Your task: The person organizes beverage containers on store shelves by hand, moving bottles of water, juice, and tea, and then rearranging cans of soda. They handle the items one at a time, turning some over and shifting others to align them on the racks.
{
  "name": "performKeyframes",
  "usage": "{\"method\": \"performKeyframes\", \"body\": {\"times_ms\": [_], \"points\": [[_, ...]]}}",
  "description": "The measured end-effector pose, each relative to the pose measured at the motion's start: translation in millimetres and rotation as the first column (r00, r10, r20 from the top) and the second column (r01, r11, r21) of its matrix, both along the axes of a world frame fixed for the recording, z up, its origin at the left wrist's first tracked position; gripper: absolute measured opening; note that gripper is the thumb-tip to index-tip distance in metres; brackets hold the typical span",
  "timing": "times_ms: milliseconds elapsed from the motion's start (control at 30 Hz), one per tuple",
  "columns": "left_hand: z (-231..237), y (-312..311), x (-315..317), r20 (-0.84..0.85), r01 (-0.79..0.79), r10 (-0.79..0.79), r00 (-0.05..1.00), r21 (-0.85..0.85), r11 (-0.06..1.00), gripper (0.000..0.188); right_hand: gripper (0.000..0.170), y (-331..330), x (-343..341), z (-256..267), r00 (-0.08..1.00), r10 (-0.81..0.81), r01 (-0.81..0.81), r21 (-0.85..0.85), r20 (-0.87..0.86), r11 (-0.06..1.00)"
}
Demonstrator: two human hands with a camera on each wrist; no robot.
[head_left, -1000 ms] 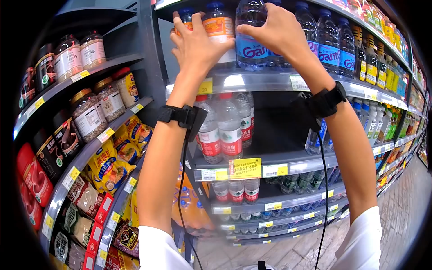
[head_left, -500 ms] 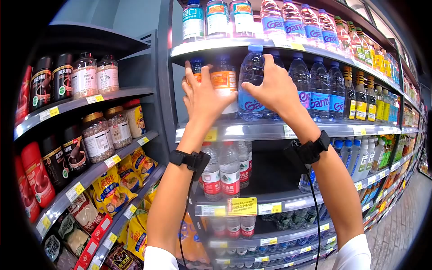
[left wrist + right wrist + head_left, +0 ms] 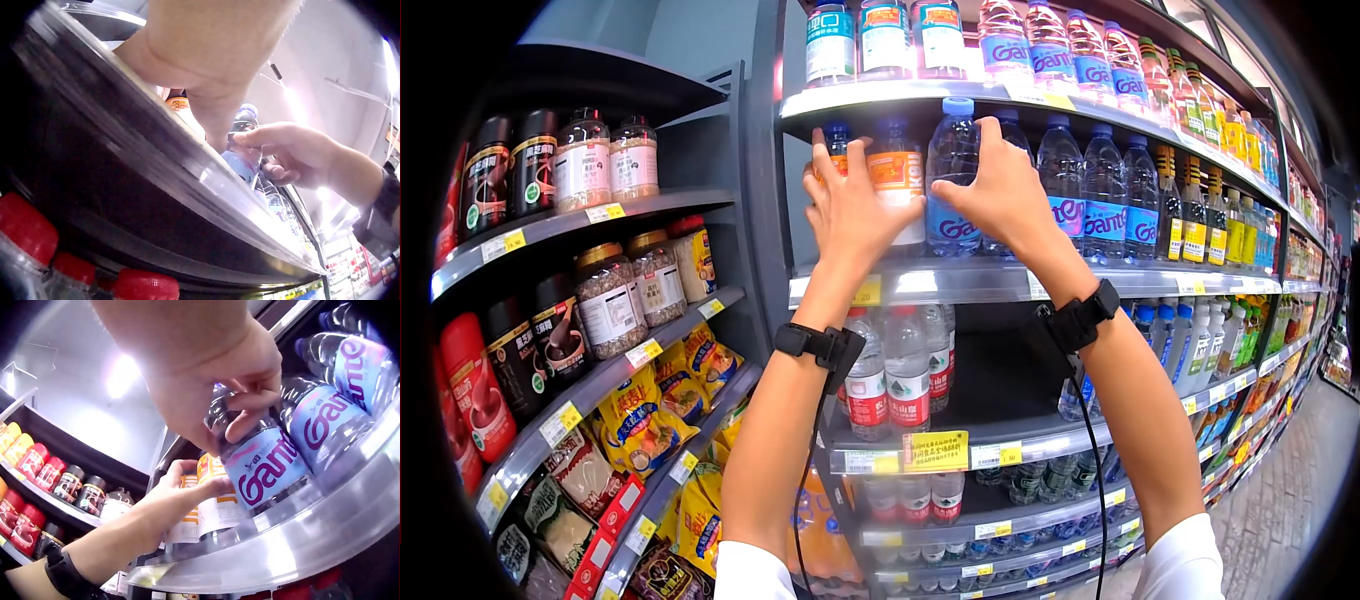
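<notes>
My left hand (image 3: 852, 215) is spread at the front of two orange-labelled bottles on the shelf. Its thumb and index finger straddle the right orange-labelled bottle (image 3: 890, 170); the other fingers reach over the left orange-labelled bottle (image 3: 837, 165). Beside them, my right hand (image 3: 1010, 195) grips a blue-capped water bottle (image 3: 956, 150) with a blue label, thumb across the front and fingers curled round its far side, as the right wrist view shows. That water bottle (image 3: 265, 465) stands upright at the shelf's front edge. The left thumb tip comes right up to its label.
More blue-labelled bottles (image 3: 1105, 190) line the shelf to the right. Another shelf (image 3: 880, 97) with bottles runs above. Red-capped bottles (image 3: 907, 370) stand on the shelf below. Left, a side rack holds jars (image 3: 610, 300) and yellow bags (image 3: 640, 420). Cables (image 3: 1095, 460) hang from both wrists.
The head view has tilted upward, so the hands and shelves sit lower in frame and the upper shelf shows. Both hands keep nearly the same places on the bottles.
</notes>
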State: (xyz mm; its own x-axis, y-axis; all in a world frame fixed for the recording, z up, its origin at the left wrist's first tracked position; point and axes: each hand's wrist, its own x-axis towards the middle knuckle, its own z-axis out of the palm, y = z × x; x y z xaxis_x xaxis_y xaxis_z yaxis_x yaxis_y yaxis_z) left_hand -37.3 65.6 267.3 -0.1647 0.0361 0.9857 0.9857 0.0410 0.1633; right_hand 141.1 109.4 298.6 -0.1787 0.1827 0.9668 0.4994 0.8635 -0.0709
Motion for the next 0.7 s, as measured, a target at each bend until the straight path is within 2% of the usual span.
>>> {"method": "performKeyframes", "body": {"times_ms": [133,200,267,400,533,600,700], "points": [[1,-1,1,0.005,0.004,-0.004,1.0,-0.005,1.0,0.094,0.066,2,-5,-6,0.999,0.031,-0.031,0.007,0.041,0.999],[1,-2,3,0.023,0.0,0.0,1.0,-0.025,1.0,0.094,0.08,10,-13,-14,0.999,0.038,-0.037,0.043,-0.015,0.998],[0,-2,2,0.021,0.002,-0.002,1.0,-0.017,1.0,0.094,0.078,14,-13,-8,1.0,0.026,-0.026,0.02,0.003,0.999],[-1,1,0,0.009,0.031,-0.031,0.999,0.009,0.999,0.093,0.062,16,-19,21,0.991,-0.129,0.131,-0.056,0.032,0.99],[-3,3,-2,-0.011,0.033,-0.033,0.999,0.017,0.999,0.092,0.061,21,-25,43,0.967,-0.218,0.235,-0.125,0.134,0.964],[-3,2,-3,-0.012,0.089,-0.089,0.996,-0.002,0.996,0.094,0.06,22,-27,50,0.961,-0.229,0.252,-0.149,0.156,0.956],[-3,5,-6,-0.029,0.026,-0.025,0.999,0.023,0.999,0.093,0.056,18,-25,57,0.959,-0.179,0.224,-0.203,0.219,0.953]]}}
